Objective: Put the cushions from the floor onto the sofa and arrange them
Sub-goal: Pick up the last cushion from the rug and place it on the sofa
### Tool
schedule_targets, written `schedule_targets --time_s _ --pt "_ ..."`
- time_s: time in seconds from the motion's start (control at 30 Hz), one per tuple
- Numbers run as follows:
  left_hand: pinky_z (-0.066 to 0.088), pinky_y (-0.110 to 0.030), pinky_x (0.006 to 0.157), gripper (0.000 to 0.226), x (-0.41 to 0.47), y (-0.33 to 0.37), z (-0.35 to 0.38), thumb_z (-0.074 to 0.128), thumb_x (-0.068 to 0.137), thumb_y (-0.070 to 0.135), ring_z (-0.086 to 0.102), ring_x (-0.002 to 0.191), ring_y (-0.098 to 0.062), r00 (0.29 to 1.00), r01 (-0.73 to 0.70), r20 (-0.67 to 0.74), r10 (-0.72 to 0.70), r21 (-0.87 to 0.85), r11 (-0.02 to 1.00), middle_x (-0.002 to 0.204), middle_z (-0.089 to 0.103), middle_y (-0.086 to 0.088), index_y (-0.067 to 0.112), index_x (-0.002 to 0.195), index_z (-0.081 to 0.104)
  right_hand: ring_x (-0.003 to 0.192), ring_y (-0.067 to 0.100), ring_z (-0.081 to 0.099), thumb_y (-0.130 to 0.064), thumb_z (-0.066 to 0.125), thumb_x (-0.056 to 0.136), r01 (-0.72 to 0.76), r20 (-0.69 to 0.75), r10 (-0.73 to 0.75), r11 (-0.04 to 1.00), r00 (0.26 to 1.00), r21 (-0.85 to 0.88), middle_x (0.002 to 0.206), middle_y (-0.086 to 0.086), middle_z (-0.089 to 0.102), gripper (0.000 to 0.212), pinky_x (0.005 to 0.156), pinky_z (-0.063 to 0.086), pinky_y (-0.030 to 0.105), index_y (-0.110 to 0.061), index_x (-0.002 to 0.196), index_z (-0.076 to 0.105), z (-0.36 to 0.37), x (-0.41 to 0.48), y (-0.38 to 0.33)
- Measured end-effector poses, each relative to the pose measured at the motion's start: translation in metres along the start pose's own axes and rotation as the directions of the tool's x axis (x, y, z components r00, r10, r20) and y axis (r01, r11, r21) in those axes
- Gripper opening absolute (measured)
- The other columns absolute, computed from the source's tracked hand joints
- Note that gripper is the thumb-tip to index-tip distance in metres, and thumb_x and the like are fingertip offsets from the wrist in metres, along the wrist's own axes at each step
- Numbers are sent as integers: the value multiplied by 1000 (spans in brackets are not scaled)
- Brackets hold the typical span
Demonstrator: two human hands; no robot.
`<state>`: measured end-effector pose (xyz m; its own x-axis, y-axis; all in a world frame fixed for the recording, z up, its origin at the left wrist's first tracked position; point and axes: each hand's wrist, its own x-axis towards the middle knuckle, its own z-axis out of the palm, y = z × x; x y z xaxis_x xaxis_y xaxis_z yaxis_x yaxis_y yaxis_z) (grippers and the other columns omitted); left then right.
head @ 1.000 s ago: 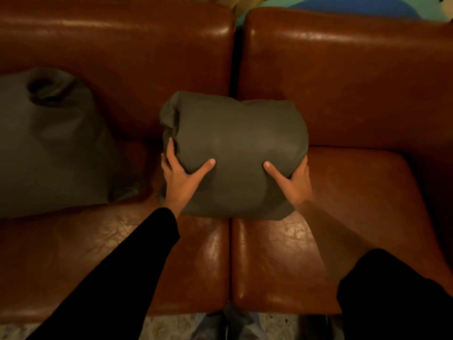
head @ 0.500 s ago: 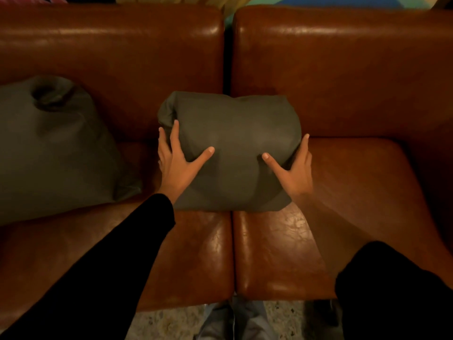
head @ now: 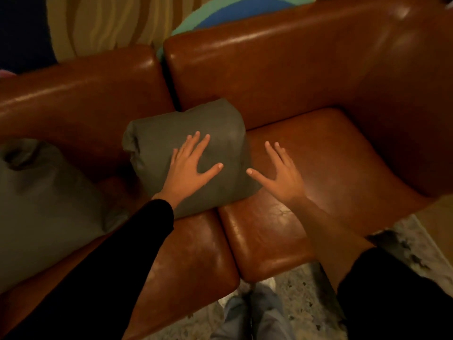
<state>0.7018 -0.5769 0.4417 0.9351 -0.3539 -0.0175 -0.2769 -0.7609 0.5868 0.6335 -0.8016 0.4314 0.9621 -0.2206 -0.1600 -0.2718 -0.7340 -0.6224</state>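
A dark grey cushion [head: 171,133] leans against the backrest of the brown leather sofa [head: 306,77], over the seam between the two seats. My left hand [head: 190,165] is in front of its face with fingers spread; whether it touches the fabric I cannot tell. My right hand [head: 282,173] hovers open just right of the cushion, above the right seat, holding nothing. A second, larger grey cushion [head: 44,204] sits on the left seat against the backrest.
The right seat [head: 331,173] is bare leather up to the sofa's right armrest [head: 416,94]. A speckled floor [head: 299,285] and a light rug [head: 411,244] lie in front of the sofa. My feet [head: 252,315] stand at the sofa's front edge.
Both hands let go of the middle cushion's sides. The left moved onto its front, the right moved off to its right. The view swung, tilting the sofa in frame.
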Motion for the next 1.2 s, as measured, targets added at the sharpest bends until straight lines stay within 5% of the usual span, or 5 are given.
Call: schedule_targets --time_s 0.13,0.43,0.7,0.8,1.2 --pt "12 -50 117 76 3 53 24 53 82 60 14 146 -17 979 -140 143 142 -22 990 158 22 1 29 148 29 147 12 3 -64 54 82 -76 -54 76 997 996 3 160 -9 8 81 116 18 42 -40 149 16 -34 -38 32" --pt "10 -46 118 70 -41 184 100 49 89 57 9 147 -13 801 -401 451 393 -82 912 159 13 7 37 149 19 146 13 9 -66 49 84 -303 -227 295 953 928 3 159 -7 13 78 115 20 38 -39 149 16 -113 -164 122" --pt "10 -41 118 68 -147 273 163 44 90 61 8 147 -12 682 -464 589 434 -110 879 159 11 10 40 149 18 146 15 11 -72 41 80 -449 -264 440 893 858 29 159 -5 14 81 117 20 42 -38 149 16 -151 -322 198" --pt "8 -23 111 66 -182 309 187 46 92 57 11 146 -12 645 -468 602 470 -175 866 159 14 6 35 150 22 146 15 13 -66 46 85 -494 -307 475 870 825 19 159 -5 16 76 116 18 38 -38 149 18 -168 -369 220" --pt "13 -37 118 69 -210 447 277 43 92 59 9 147 -12 490 -557 718 494 -178 811 160 9 7 38 151 13 145 15 17 -63 46 88 -556 -393 527 830 753 47 158 -4 19 72 116 23 41 -37 149 19 -251 -442 318"
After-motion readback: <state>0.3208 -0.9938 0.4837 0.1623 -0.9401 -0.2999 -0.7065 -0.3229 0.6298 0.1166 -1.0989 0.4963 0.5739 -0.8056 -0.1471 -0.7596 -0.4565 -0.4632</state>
